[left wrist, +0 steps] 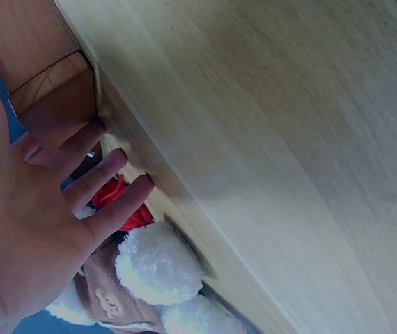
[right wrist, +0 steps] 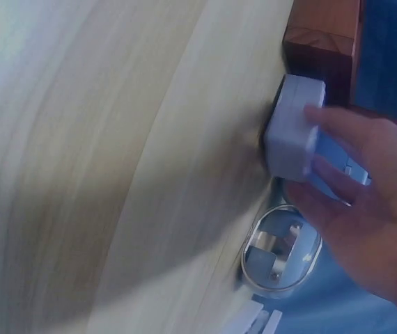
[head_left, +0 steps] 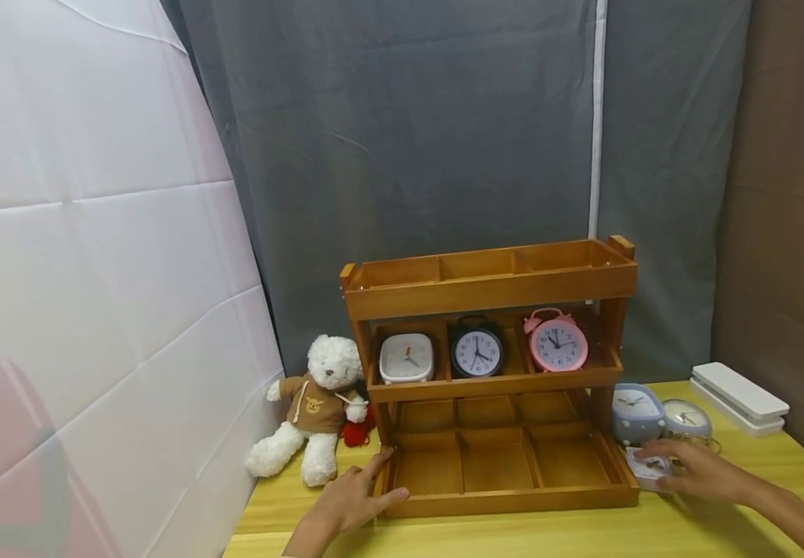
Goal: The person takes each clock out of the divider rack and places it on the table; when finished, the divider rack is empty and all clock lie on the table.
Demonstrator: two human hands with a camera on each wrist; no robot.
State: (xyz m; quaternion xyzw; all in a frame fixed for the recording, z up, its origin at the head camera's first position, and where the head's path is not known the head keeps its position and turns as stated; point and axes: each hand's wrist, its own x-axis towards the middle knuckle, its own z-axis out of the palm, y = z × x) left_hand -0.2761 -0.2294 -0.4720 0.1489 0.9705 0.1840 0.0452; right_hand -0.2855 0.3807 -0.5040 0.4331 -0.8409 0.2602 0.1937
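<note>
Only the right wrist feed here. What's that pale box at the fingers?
Observer: A small clock; the head view shows its dial.
Operator: Where's the left hand?
Observer: At the front left corner of the wooden rack, thumb and index finger on either side of it.
Operator: Anything on the middle shelf?
Observer: Three clocks, one per compartment, left to right: a white clock, a black clock, a pink clock.

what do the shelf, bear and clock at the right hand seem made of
Shelf: wood, likely varnished, given its visible end grain and soft sheen. Bear: plush, by its fluffy white pile. Clock: likely smooth plastic, from its even, pale sides, though blur leaves that open.
</note>
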